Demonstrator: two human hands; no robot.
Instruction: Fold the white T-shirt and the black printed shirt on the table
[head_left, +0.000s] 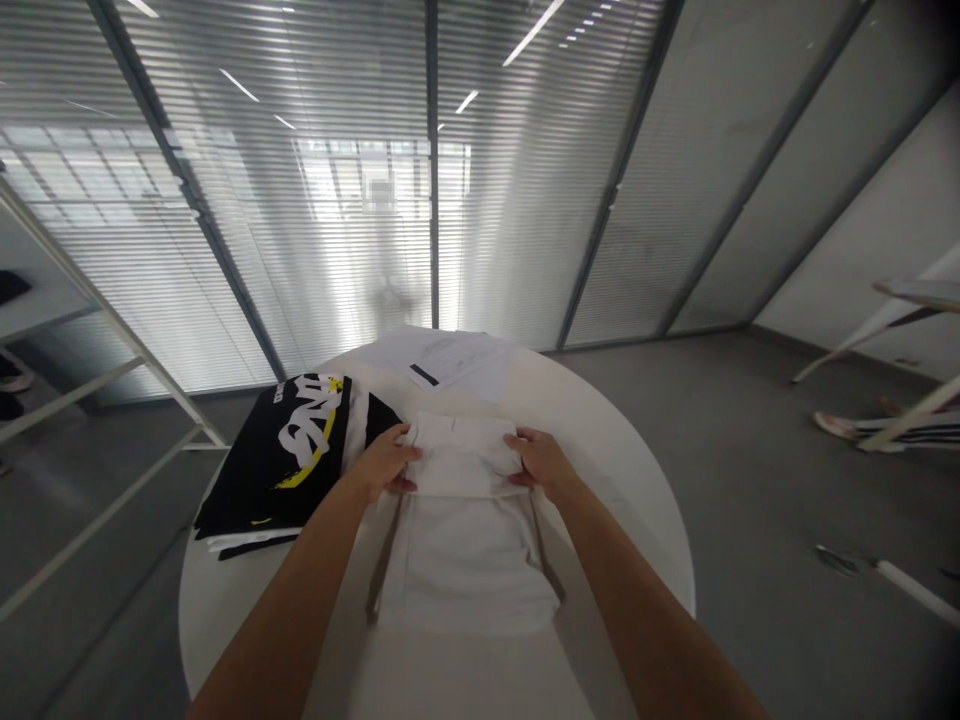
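Note:
A white garment (465, 540) lies partly folded on a round white table (637, 500), its far end turned over toward me. My left hand (386, 462) grips the left side of that folded part, fingers closed on the cloth. My right hand (541, 462) grips its right side in the same way. Both forearms reach in from the bottom of the view.
A stack of folded black garments with white and yellow lettering (289, 450) sits left of the white one. Sheets of paper (450, 360) lie at the table's far edge. Glass walls with blinds stand behind. White frames stand at left and right; a person's shoe (836, 425) shows at right.

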